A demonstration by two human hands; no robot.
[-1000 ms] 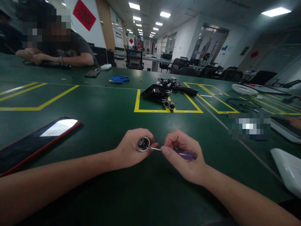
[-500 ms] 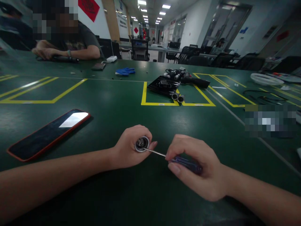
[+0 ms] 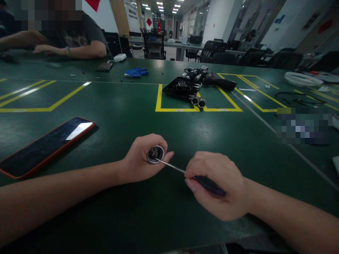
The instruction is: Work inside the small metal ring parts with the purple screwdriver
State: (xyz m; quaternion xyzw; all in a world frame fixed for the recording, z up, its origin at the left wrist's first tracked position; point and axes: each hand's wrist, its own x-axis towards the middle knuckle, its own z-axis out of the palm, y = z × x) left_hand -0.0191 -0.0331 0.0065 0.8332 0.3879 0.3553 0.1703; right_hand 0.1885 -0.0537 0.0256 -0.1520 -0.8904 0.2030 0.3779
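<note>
My left hand (image 3: 137, 160) is wrapped round a cylindrical part (image 3: 155, 154) with a silvery metal rim. Its open end faces me, and small dark fittings show inside; the rest of it is hidden in my fist. In my right hand (image 3: 225, 176), closed with thumb and forefinger near the shaft, is a screwdriver (image 3: 210, 186) with a dark bluish translucent handle. Its thin metal shaft slants up to the left, and the tip reaches into the part's open end. Exactly what the tip touches cannot be made out.
A phone in a red case (image 3: 47, 148) lies to the left on the green table (image 3: 127, 121). Farther back are a blue glove (image 3: 136, 72) and a pile of black and metal parts (image 3: 185, 88) over yellow tape outlines. Across the table sits another person (image 3: 87, 44).
My view has tipped down slightly, so everything sits higher in the picture. The right-hand fingers have turned a little on the screwdriver. The other person's hands have moved apart.
</note>
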